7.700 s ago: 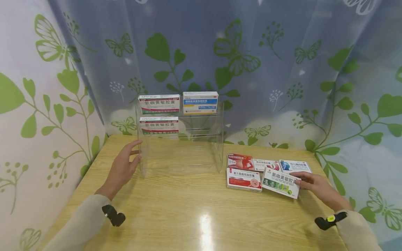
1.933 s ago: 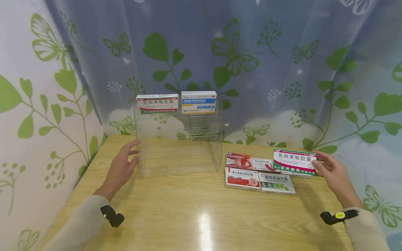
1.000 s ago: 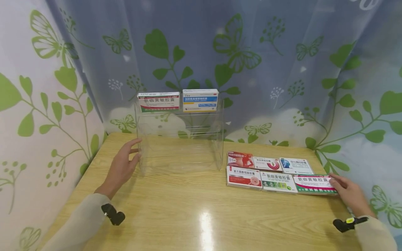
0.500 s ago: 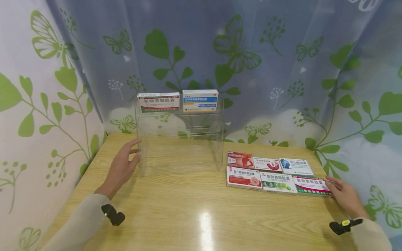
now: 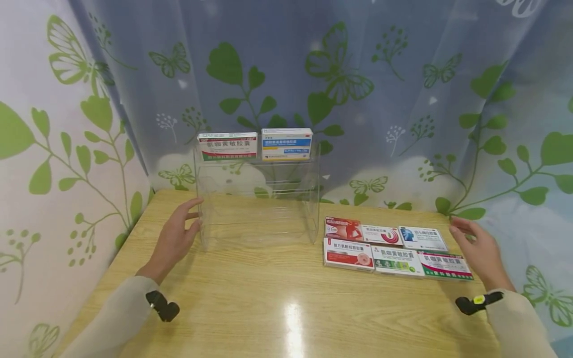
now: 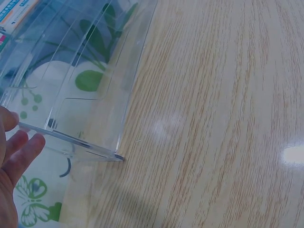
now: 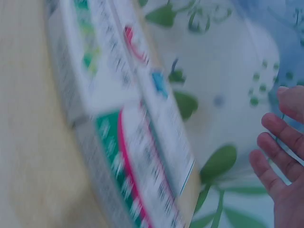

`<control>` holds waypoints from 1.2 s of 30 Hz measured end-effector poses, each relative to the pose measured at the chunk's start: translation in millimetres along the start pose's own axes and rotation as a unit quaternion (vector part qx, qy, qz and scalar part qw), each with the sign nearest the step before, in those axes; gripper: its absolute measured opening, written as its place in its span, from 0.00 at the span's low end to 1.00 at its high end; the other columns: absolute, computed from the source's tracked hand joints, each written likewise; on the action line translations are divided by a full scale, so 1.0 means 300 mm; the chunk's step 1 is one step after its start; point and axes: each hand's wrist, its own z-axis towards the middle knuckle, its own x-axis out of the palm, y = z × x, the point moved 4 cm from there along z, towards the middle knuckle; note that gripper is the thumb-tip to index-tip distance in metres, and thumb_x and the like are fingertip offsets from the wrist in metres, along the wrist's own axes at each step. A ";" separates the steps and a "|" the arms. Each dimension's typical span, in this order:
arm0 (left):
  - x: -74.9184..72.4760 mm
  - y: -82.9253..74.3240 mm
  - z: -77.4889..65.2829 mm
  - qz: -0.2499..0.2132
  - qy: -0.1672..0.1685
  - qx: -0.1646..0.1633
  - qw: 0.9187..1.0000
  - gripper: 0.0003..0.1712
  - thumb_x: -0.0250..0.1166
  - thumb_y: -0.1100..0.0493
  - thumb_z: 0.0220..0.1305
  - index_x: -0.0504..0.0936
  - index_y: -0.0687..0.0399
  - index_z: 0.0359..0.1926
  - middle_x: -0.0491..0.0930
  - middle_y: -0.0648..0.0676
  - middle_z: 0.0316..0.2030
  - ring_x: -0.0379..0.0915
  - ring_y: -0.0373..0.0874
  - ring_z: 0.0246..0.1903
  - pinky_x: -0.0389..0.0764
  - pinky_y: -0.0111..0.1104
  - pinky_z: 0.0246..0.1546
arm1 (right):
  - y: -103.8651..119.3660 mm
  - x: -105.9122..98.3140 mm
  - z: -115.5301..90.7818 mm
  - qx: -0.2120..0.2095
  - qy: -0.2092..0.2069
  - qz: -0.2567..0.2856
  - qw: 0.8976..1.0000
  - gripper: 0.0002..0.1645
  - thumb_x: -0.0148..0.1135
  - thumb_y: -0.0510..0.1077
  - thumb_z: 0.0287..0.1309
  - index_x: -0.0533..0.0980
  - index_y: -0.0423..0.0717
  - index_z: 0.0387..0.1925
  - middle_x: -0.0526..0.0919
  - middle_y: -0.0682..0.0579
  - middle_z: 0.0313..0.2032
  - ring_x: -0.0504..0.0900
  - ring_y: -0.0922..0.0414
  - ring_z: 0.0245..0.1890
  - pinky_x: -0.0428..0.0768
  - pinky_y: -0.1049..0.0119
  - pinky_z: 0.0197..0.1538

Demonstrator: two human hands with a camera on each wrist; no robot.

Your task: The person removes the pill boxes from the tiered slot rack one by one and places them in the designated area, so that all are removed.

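My left hand [image 5: 175,238] rests its fingertips against the left side of a clear acrylic display rack [image 5: 257,219]; in the left wrist view its relaxed fingers [image 6: 28,152] meet the panel's edge. On the rack's top tier stand a red-green medicine box [image 5: 228,148] and a blue-yellow medicine box [image 5: 286,146]. My right hand [image 5: 481,251] is raised at the right end of the laid-out boxes, holding nothing, its fingers [image 7: 280,159] spread in the right wrist view. Nearest to it lie a green-and-magenta medicine box [image 5: 444,266] and a white-blue medicine box [image 5: 423,238].
Left of those two lie a red-white medicine box [image 5: 348,253], a white-green medicine box [image 5: 397,260], a red medicine box [image 5: 342,229] and a white box with red arcs [image 5: 381,234], in two rows. The wooden table [image 5: 250,308] ends at a patterned curtain [image 5: 380,124] behind.
The green-and-magenta box from the rack's second tier now lies at the front row's right end. The right hand has let it go and moved up. The left hand stays at the rack.
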 end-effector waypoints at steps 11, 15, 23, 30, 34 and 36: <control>-0.003 0.000 0.004 0.001 0.001 -0.003 1.000 0.33 0.61 0.71 0.79 0.67 0.56 0.81 0.70 0.70 0.74 0.83 0.69 0.61 0.92 0.60 0.49 | 0.395 0.146 0.200 -0.057 -0.057 0.138 0.987 0.27 0.61 0.52 0.82 0.77 0.44 0.73 0.84 0.40 0.65 0.75 0.79 0.55 0.76 0.85 0.59; 0.001 0.000 0.007 -0.003 -0.001 0.000 1.000 0.33 0.61 0.71 0.79 0.68 0.57 0.80 0.71 0.70 0.74 0.83 0.69 0.61 0.92 0.61 0.49 | 0.544 0.196 0.277 -0.101 -0.046 0.166 0.980 0.26 0.62 0.50 0.81 0.78 0.43 0.71 0.84 0.40 0.64 0.76 0.77 0.56 0.78 0.82 0.60; 0.007 0.004 0.002 -0.004 -0.003 -0.001 1.000 0.32 0.61 0.71 0.79 0.68 0.59 0.79 0.71 0.69 0.74 0.83 0.69 0.61 0.92 0.59 0.49 | 0.845 0.287 0.387 -0.166 0.009 0.201 0.965 0.25 0.64 0.48 0.80 0.78 0.45 0.71 0.84 0.44 0.67 0.81 0.54 0.64 0.83 0.56 0.70; 0.005 -0.002 0.004 -0.003 -0.003 -0.003 1.000 0.32 0.60 0.71 0.80 0.68 0.58 0.80 0.71 0.69 0.74 0.83 0.69 0.61 0.92 0.61 0.49 | 1.018 0.361 0.461 -0.175 0.052 0.207 0.961 0.27 0.64 0.53 0.80 0.77 0.48 0.72 0.82 0.48 0.69 0.79 0.50 0.69 0.79 0.50 0.76; 0.007 0.000 0.003 -0.004 -0.003 -0.005 1.000 0.32 0.60 0.71 0.80 0.68 0.56 0.80 0.71 0.69 0.75 0.83 0.69 0.61 0.92 0.61 0.49 | 1.076 0.407 0.486 -0.157 0.076 0.194 0.965 0.29 0.65 0.55 0.80 0.76 0.52 0.74 0.80 0.49 0.71 0.78 0.49 0.72 0.79 0.50 0.76; 0.008 0.003 0.003 -0.003 -0.003 -0.005 1.000 0.32 0.60 0.71 0.80 0.68 0.56 0.80 0.71 0.69 0.75 0.83 0.69 0.62 0.92 0.61 0.50 | 1.098 0.431 0.495 -0.148 0.088 0.191 0.966 0.29 0.65 0.54 0.79 0.75 0.54 0.75 0.78 0.50 0.73 0.77 0.49 0.73 0.79 0.50 0.76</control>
